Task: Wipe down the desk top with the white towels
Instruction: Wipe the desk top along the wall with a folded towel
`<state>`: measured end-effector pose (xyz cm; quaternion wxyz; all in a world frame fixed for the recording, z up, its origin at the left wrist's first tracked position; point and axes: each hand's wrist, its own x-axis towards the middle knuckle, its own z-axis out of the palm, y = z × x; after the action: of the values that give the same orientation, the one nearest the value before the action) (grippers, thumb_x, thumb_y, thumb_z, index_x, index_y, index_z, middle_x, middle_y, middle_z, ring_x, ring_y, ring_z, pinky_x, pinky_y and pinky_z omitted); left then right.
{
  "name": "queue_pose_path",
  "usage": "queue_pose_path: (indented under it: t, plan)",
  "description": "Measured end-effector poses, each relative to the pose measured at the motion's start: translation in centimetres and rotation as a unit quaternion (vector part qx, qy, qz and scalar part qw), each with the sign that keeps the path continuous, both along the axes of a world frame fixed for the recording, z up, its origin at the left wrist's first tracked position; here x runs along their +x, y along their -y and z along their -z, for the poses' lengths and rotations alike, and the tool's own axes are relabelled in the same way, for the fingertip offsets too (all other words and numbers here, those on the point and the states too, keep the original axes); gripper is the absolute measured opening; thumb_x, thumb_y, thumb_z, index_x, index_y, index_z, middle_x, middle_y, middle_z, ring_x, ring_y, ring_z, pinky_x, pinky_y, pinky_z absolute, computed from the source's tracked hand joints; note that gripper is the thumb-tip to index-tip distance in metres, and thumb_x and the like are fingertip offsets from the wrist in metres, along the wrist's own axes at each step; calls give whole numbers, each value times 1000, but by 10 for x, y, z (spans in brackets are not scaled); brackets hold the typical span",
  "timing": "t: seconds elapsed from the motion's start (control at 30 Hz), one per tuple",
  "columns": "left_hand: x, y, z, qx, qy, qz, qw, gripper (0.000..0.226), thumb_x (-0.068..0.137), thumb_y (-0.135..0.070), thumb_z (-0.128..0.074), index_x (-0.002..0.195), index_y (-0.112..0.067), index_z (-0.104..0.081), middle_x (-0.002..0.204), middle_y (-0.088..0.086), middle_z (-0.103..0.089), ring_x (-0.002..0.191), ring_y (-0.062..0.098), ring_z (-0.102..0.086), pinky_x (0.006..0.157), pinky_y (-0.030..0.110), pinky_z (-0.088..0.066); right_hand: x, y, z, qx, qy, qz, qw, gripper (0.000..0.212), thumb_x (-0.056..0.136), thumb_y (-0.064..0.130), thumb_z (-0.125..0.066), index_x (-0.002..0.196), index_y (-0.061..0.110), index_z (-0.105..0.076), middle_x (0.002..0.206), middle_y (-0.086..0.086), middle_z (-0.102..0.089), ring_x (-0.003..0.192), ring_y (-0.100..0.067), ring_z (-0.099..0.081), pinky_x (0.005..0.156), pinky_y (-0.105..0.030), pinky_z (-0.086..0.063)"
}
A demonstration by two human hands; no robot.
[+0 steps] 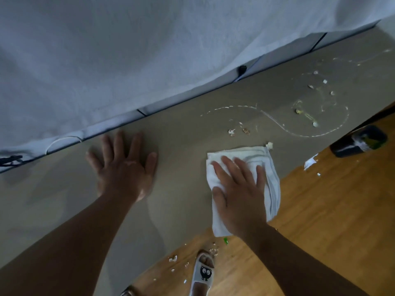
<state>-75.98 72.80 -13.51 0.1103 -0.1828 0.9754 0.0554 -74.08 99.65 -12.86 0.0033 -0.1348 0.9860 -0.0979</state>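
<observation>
A folded white towel (271,167) lies on the beige desk top (181,129) near its front edge, part of it hanging over the edge. My right hand (237,189) presses flat on the towel with straight fingers. My left hand (124,165) rests flat on the bare desk to the left, fingers spread. Beyond the towel, to the right, the desk carries crumbs (232,132), a curling whitish smear line (277,124) and yellowish residue (303,113).
A white cloth-covered wall (106,60) rises along the desk's back edge, with a black clip (242,69) on it. Below is a wooden floor (320,210) with scattered crumbs, a dark bin (359,141), a paper scrap (310,163) and my foot in a slipper (203,272).
</observation>
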Motion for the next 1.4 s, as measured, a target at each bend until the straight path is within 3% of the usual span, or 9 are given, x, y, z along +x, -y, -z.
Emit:
queue_pose_path:
  t: [0.37,0.57,0.73,0.83,0.93,1.03,1.23,1.4]
  plan:
    - [-12,-8,4,-13,-22,-16,1000,73,99,-70,-11,165,-39,-8,175,8,-1,161,37,5,126,66,-4,5,64,-9,24,69,-70,995,63,96,44,-34,157,30,-30,165,3,-29,154,-27,-23,121,-66,-12]
    - [-11,-8,6,-26,-24,-18,999,79,93,-73,-4,165,-40,-8,175,8,-2,161,37,2,126,64,-6,-45,74,-7,1,53,-117,992,63,95,43,-37,156,30,-32,164,5,-30,152,-25,-25,123,-61,-9]
    - [-11,-8,6,-22,-33,-24,999,82,92,-75,-3,165,-40,-12,175,8,-3,161,36,1,126,63,-7,-99,84,-6,2,32,-114,993,59,93,41,-35,150,27,-41,156,2,-41,146,-26,-33,120,-63,-14]
    - [-12,-7,6,-22,-44,-23,999,82,92,-75,-6,164,-38,-18,175,10,-9,161,37,-3,126,64,-9,-132,84,-9,-4,38,-93,995,55,97,40,-33,150,28,-40,156,1,-40,147,-26,-32,120,-64,-12]
    - [-12,-5,7,-26,-43,-18,999,80,94,-75,-9,164,-38,-19,174,12,-12,160,38,-5,125,65,-12,-165,74,-12,6,84,-60,995,57,103,41,-34,158,34,-23,165,4,-24,153,-22,-19,122,-63,-3]
    - [-12,-5,7,-27,-52,-18,998,78,94,-74,-12,162,-38,-22,173,13,-15,160,39,-8,124,66,-14,-191,43,-12,28,87,-2,996,58,104,43,-27,161,37,-14,169,6,-18,155,-20,-16,123,-64,-3]
    - [-12,-4,8,-31,-48,-16,998,80,94,-75,-9,163,-38,-20,174,12,-12,160,39,-7,125,65,-12,-219,-39,-12,-1,56,112,992,57,104,42,-24,160,32,-25,168,-2,-27,153,-28,-24,119,-70,-9]
    - [-13,-5,7,-34,-42,-15,998,81,93,-75,-6,164,-37,-16,174,12,-8,160,39,-4,125,65,-11,-235,-61,-10,-14,81,234,969,58,103,42,-28,160,33,-24,167,0,-24,154,-26,-17,118,-71,-2]
